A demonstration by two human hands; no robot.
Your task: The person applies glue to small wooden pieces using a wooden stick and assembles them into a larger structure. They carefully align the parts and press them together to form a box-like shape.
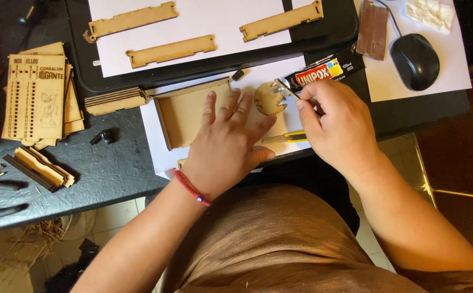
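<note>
Left hand [226, 138] flat on wooden tray [185, 114]; right hand [337, 122] apparently pinching glue tube [286, 87].

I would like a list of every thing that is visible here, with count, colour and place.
Shallow wooden tray: 1, tan, centre, under left hand.
Round wooden disc: 1, tan, at tray's right end.
Slotted wooden strips: 3, tan, on white paper, top.
Engraved wooden panels: 1 stack, tan, left.
Glue tube: 1, black, top right.
Computer mouse: 1, black, top right.
Utility knife: 1, yellow, between hands.
Left hand: flat on tray.
Right hand: pinching a thin metal tool at disc.
</note>
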